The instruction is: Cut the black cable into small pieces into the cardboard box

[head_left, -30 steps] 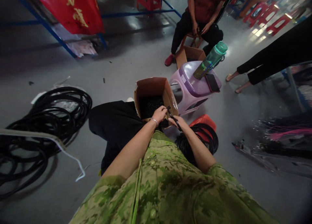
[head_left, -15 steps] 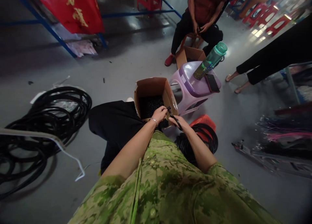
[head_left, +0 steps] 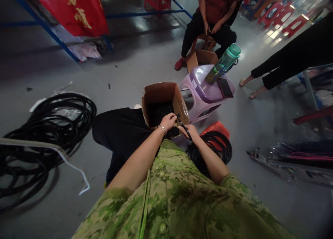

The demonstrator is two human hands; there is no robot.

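My right hand (head_left: 191, 131) is closed around a pair of black-handled scissors (head_left: 183, 126), whose blades point up and left toward my other hand. Between the closed fingers of my left hand (head_left: 168, 121) is a small dark piece, at the scissors' tips; its exact kind is too small to make out. Both hands are over the near edge of an open cardboard box (head_left: 161, 92). Many small black pieces (head_left: 158, 111) lie inside it.
A purple stool (head_left: 195, 80) with a green bottle (head_left: 223, 64) and a phone (head_left: 225, 88) stands beyond my right hand. Coiled black tubing (head_left: 83, 109) lies at left; another coil (head_left: 225, 145) rests by a red bag (head_left: 216, 127). A seated person (head_left: 212, 27) works opposite.
The view has shifted slightly, so everything sits a little further left. My hands keep their hold over the box, with the scissors at a slightly different angle.
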